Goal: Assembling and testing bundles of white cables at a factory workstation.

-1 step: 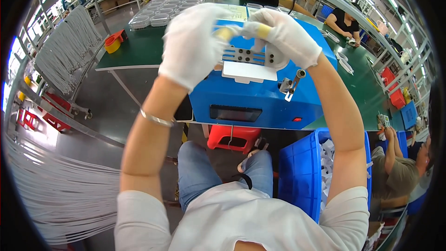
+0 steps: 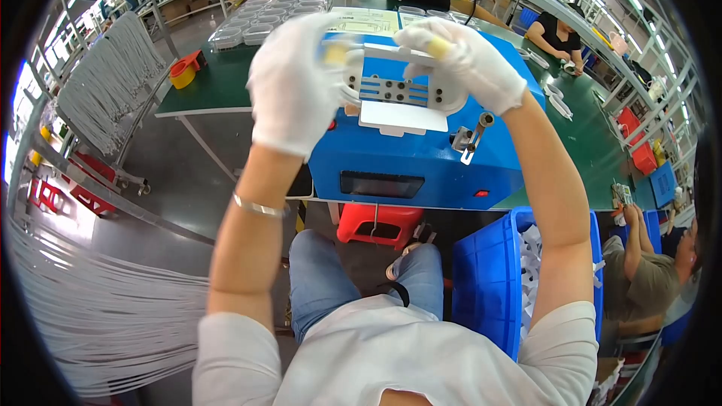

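The left hand (image 2: 289,86), in a white glove with a yellow patch near the fingertips, is blurred; whether its fingers are pinching or loose cannot be told. The right hand (image 2: 481,68), gloved alike, has its fingers bent and close together at the right end of a white strip (image 2: 400,54); its grip is unclear. The strip lies between the hands, beyond a slotted metal plate (image 2: 395,90) and white flap (image 2: 404,116) on a blue machine (image 2: 444,169). Clear boxes (image 2: 256,33) sit far left on a green table (image 2: 218,89); a blue bin (image 2: 481,286) stands near right.
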A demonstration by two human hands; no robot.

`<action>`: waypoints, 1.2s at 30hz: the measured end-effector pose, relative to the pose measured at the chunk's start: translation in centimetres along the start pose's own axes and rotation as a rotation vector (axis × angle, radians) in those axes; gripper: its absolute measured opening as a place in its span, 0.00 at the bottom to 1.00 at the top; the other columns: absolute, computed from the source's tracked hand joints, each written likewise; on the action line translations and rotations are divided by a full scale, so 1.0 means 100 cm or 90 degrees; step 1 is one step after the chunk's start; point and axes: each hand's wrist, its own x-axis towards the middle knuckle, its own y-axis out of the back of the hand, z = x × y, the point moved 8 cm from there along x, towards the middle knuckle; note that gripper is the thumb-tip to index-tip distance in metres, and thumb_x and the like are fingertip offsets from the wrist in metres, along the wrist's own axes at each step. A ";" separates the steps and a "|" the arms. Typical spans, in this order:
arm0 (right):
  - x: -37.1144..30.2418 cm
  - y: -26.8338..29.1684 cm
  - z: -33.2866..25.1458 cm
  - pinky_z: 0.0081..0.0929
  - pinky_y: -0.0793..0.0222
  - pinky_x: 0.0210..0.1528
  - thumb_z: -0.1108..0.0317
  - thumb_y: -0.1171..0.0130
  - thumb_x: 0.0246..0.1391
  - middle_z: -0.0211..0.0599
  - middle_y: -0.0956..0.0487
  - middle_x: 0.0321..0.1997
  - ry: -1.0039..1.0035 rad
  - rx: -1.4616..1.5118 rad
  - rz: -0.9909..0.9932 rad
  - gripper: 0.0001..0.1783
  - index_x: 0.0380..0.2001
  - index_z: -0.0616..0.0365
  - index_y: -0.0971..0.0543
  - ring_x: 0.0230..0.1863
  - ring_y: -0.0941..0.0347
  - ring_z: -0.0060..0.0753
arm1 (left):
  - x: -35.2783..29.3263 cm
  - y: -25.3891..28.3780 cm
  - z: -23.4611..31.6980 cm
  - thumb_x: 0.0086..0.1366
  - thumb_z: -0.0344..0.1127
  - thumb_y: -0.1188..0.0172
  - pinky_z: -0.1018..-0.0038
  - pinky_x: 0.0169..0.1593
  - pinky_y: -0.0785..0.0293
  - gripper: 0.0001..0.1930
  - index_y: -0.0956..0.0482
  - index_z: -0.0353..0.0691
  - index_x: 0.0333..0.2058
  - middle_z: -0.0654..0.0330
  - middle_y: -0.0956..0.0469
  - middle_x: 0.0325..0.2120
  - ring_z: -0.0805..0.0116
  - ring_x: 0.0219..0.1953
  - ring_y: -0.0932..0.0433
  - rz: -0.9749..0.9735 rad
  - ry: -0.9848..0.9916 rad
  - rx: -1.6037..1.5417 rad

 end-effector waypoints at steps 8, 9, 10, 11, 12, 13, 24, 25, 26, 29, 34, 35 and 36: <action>-0.018 -0.005 -0.012 0.30 0.38 0.57 0.36 0.49 0.52 0.33 0.23 0.42 0.081 0.032 -0.096 0.39 0.53 0.60 0.28 0.49 0.29 0.31 | -0.065 -0.021 -0.016 0.70 0.29 0.55 0.87 0.26 0.35 0.17 0.33 0.37 0.56 0.64 0.25 0.39 0.85 0.25 0.33 0.004 0.363 -0.468; -0.019 -0.003 -0.013 0.29 0.38 0.57 0.36 0.48 0.52 0.33 0.23 0.42 0.075 0.015 -0.082 0.39 0.53 0.60 0.28 0.48 0.29 0.30 | -0.068 -0.018 -0.013 0.70 0.31 0.55 0.87 0.26 0.35 0.17 0.34 0.38 0.57 0.63 0.25 0.37 0.85 0.24 0.34 0.012 0.371 -0.461; -0.020 0.000 -0.012 0.28 0.38 0.56 0.37 0.47 0.52 0.33 0.24 0.42 0.067 0.001 -0.063 0.39 0.53 0.61 0.28 0.48 0.29 0.29 | -0.070 -0.015 -0.010 0.71 0.32 0.55 0.87 0.26 0.35 0.18 0.35 0.38 0.58 0.63 0.24 0.35 0.85 0.23 0.34 0.015 0.378 -0.455; -0.020 0.001 -0.014 0.25 0.36 0.54 0.44 0.43 0.54 0.34 0.24 0.42 0.069 0.045 -0.067 0.34 0.53 0.62 0.28 0.47 0.29 0.29 | -0.079 -0.014 -0.007 0.71 0.37 0.54 0.87 0.25 0.35 0.17 0.33 0.36 0.54 0.62 0.25 0.29 0.83 0.22 0.33 0.044 0.448 -0.523; -0.020 -0.001 -0.010 0.25 0.36 0.54 0.44 0.43 0.54 0.34 0.24 0.42 0.063 0.045 -0.071 0.34 0.53 0.62 0.28 0.47 0.29 0.29 | -0.094 -0.015 -0.004 0.71 0.40 0.54 0.86 0.23 0.35 0.16 0.32 0.36 0.51 0.62 0.25 0.26 0.83 0.20 0.33 0.089 0.523 -0.528; -0.019 0.004 -0.006 0.24 0.34 0.52 0.48 0.42 0.54 0.34 0.23 0.42 0.066 0.002 -0.055 0.31 0.52 0.62 0.27 0.46 0.28 0.28 | -0.109 -0.020 0.000 0.70 0.42 0.54 0.85 0.22 0.34 0.16 0.32 0.36 0.48 0.62 0.26 0.23 0.82 0.19 0.33 0.130 0.591 -0.541; -0.007 -0.006 -0.019 0.29 0.29 0.35 0.72 0.49 0.54 0.48 0.21 0.32 0.220 -0.274 0.005 0.11 0.40 0.61 0.22 0.30 0.25 0.43 | -0.098 -0.083 0.051 0.60 0.45 0.39 0.83 0.20 0.34 0.36 0.40 0.24 0.57 0.49 0.24 0.42 0.75 0.21 0.29 -0.060 0.647 -1.029; -0.007 -0.009 -0.017 0.29 0.29 0.35 0.72 0.49 0.54 0.48 0.21 0.31 0.188 -0.328 0.009 0.11 0.40 0.61 0.22 0.31 0.25 0.44 | -0.098 -0.081 0.053 0.59 0.45 0.39 0.83 0.20 0.34 0.36 0.41 0.24 0.57 0.49 0.24 0.43 0.75 0.21 0.29 -0.073 0.653 -1.011; -0.009 -0.010 -0.018 0.30 0.28 0.35 0.71 0.49 0.54 0.49 0.22 0.31 0.157 -0.381 0.009 0.11 0.40 0.60 0.22 0.31 0.25 0.45 | -0.095 -0.078 0.054 0.59 0.44 0.39 0.83 0.20 0.34 0.36 0.41 0.24 0.58 0.49 0.24 0.43 0.75 0.21 0.29 -0.081 0.659 -0.991; -0.007 -0.003 -0.026 0.31 0.28 0.32 0.74 0.48 0.50 0.47 0.22 0.29 0.159 -0.271 -0.003 0.12 0.39 0.60 0.22 0.28 0.24 0.41 | -0.088 -0.083 0.046 0.59 0.42 0.38 0.82 0.21 0.34 0.33 0.39 0.25 0.55 0.52 0.23 0.34 0.76 0.22 0.29 -0.084 0.658 -0.900; -0.030 0.070 -0.058 0.24 0.35 0.25 0.69 0.46 0.51 0.38 0.23 0.25 0.175 -0.179 0.070 0.09 0.34 0.58 0.21 0.23 0.28 0.28 | -0.052 -0.052 0.068 0.33 0.54 0.24 0.80 0.25 0.30 0.54 0.39 0.30 0.56 0.45 0.26 0.44 0.69 0.26 0.25 -0.053 0.573 -0.841; -0.017 0.083 -0.023 0.18 0.40 0.20 0.64 0.47 0.57 0.33 0.24 0.21 0.019 -0.030 0.108 0.11 0.32 0.59 0.19 0.19 0.32 0.21 | -0.060 -0.052 0.059 0.22 0.57 0.21 0.81 0.26 0.30 0.63 0.40 0.31 0.58 0.45 0.27 0.48 0.71 0.27 0.26 -0.089 0.632 -0.784; -0.041 0.122 0.002 0.18 0.42 0.18 0.64 0.46 0.56 0.31 0.25 0.20 -0.008 0.070 0.136 0.10 0.30 0.59 0.20 0.18 0.34 0.20 | -0.058 -0.059 0.067 0.22 0.57 0.21 0.81 0.26 0.32 0.62 0.38 0.30 0.57 0.46 0.28 0.49 0.73 0.26 0.28 -0.191 0.611 -0.814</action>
